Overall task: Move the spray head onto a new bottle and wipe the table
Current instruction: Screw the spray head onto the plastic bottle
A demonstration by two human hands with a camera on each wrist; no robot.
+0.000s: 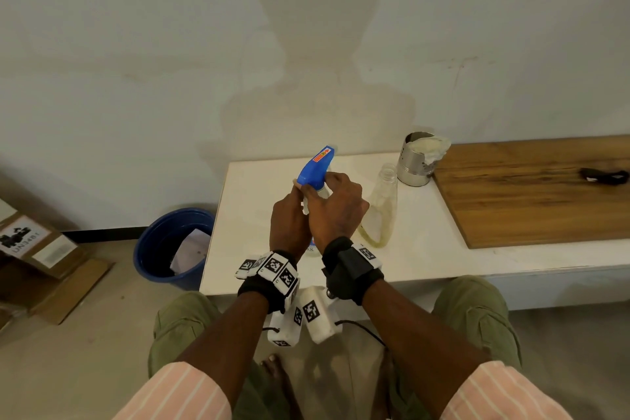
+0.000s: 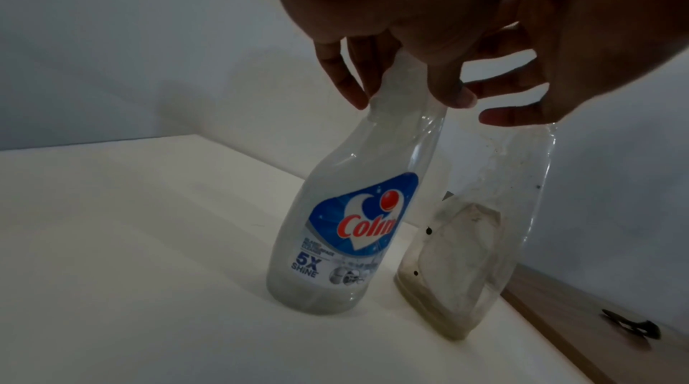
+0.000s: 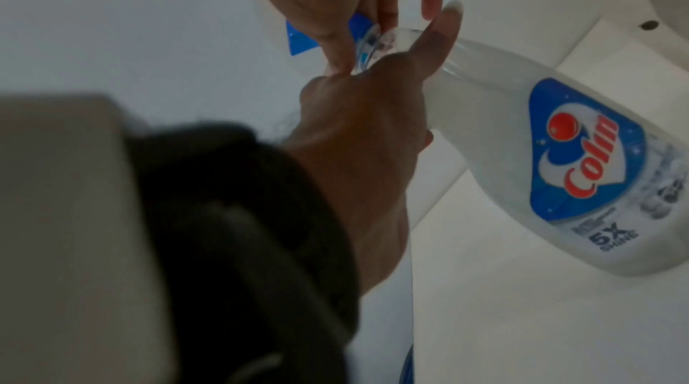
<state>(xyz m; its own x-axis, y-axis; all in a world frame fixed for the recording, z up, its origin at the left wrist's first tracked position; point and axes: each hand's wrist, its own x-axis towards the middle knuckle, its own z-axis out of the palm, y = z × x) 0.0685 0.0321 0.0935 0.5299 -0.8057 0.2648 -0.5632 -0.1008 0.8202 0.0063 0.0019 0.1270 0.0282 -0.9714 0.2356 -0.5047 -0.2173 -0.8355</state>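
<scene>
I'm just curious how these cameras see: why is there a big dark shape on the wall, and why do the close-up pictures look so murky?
Head view: the shape on the wall is the person's shadow, with light coming from behind; straight edges bow from the wide lens. Left wrist view: the left hand is a dark silhouette, though the Colin bottle reads sharply. Right wrist view: the wrist strap is a close, dim blur.

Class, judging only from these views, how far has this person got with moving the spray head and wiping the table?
Done: the old bottle stands open-necked on the table, its head off.

In hand: both hands work at the Colin bottle's neck; the left hand holds the neck, the right hand grips the blue spray head at its collar. Whether it is fully tight cannot be told.

Left: wiping; the cloth sits in the metal tin.
</scene>
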